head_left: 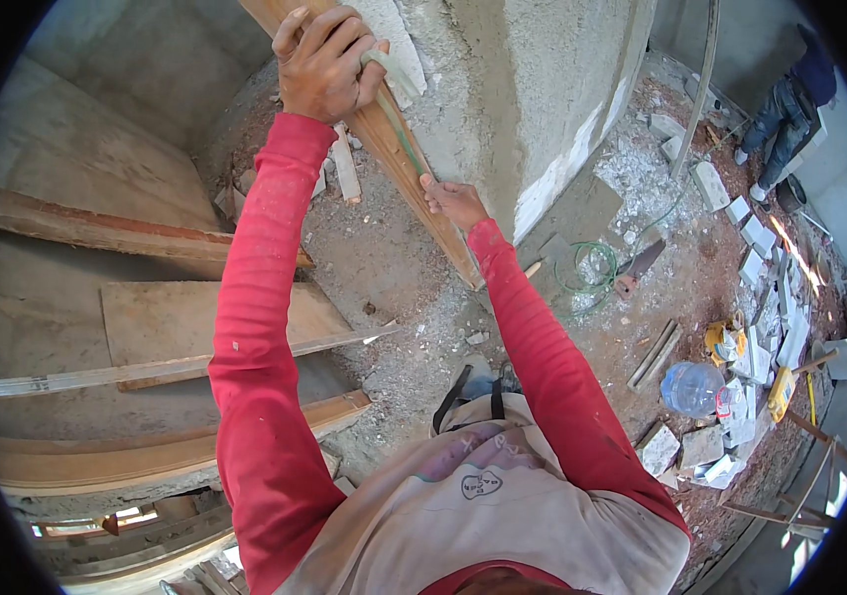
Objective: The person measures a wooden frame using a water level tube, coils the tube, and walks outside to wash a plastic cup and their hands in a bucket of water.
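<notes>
Wooden board (450,245) slants beside the concrete column (552,89); left hand's (324,67) grip closes on green tubing (407,147) against it, right hand (455,203) pinching the tubing lower, apparently positioning it; next calls for steady alignment.

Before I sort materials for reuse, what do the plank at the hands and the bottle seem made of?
Plank: wood, apparently unpainted and matt; its brown face looks streaked like grain.
Bottle: probably plastic, clear and glossy; it looks see-through, bluish and catches highlights.
</notes>
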Demonstrator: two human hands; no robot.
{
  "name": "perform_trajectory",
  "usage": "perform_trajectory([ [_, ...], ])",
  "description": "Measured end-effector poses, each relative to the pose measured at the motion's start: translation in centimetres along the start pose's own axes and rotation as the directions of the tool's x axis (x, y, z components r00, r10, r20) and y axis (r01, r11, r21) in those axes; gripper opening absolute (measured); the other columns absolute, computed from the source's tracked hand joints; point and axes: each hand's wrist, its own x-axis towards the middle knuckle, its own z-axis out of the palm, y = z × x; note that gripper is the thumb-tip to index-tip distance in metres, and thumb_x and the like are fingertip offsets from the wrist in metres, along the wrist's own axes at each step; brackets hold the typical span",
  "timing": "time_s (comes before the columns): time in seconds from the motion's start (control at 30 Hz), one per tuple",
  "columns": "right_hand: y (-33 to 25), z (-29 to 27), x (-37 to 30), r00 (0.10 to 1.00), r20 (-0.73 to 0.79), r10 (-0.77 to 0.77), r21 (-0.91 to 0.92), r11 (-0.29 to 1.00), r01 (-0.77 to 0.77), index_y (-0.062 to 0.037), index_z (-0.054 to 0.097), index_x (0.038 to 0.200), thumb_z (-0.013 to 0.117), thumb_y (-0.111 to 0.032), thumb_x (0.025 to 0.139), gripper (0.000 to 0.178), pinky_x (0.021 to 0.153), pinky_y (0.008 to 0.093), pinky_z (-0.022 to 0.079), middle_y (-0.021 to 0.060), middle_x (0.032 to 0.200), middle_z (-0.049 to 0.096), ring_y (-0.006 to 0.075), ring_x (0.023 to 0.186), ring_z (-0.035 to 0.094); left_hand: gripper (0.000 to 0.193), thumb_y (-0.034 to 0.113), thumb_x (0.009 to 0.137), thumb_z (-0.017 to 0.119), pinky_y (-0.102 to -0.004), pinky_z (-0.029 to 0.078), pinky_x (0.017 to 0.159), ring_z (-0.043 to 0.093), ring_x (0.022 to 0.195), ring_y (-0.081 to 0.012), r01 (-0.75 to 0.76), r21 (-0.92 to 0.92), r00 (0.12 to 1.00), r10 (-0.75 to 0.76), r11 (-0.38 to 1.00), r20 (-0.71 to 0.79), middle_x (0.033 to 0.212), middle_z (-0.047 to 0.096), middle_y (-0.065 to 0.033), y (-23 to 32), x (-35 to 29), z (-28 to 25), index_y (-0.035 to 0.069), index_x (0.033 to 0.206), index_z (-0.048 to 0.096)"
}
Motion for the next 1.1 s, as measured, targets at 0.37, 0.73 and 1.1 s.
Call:
perform_trajectory([
  [0.37, 1.2, -0.3, 0.2, 1.0, -0.028, -0.012, -0.092, 0.996, 0.009, -0.0002, 0.068, 0.077, 0.068, -0.063, 0.08, 0.063, 0.066, 0.0234, 0.048, 0.0025, 0.072, 0.063, 0.0094, 0.067, 0.057, 0.009, 0.023, 0.077, 0.068, -0.0361, 0.025, 0.104, 0.06, 0.097, -0.01, 0.001, -0.002, 1.0, -0.001, 1.0, -0.025, 0.087, 0.065, 0.0064, -0.2, -1.0, 1.1, 0.016, 0.072, 0.066],
  [0.73, 1.6, -0.2, -0.6, 0.997, -0.064, -0.04, -0.124, 0.992, 0.032, -0.0024, 0.07, 0.075, 0.068, -0.062, 0.081, 0.059, 0.061, 0.0288, 0.045, 0.0027, 0.067, 0.062, 0.0115, 0.063, 0.055, 0.006, 0.021, 0.077, 0.065, -0.0394, 0.021, 0.108, 0.057, 0.105, -0.01, -0.081, -0.085, 0.98, 0.095, 0.993, 0.175, 0.095, 0.065, 0.0067, -0.6, -1.2, -0.4, 0.015, 0.077, 0.064],
  [1.1, 1.1, 1.7, -2.8, 0.942, -0.28, -0.184, -0.318, 0.944, 0.089, -0.0023, 0.069, 0.079, 0.071, -0.052, 0.082, 0.05, 0.063, 0.038, 0.048, 0.0108, 0.073, 0.065, 0.024, 0.065, 0.06, 0.01, 0.021, 0.085, 0.062, -0.0402, 0.025, 0.102, 0.058, 0.102, -0.0152, -0.16, -0.057, 0.967, 0.168, 0.985, 0.192, 0.092, 0.067, 0.0058, -0.1, -1.9, 0.4, 0.016, 0.078, 0.066],
])
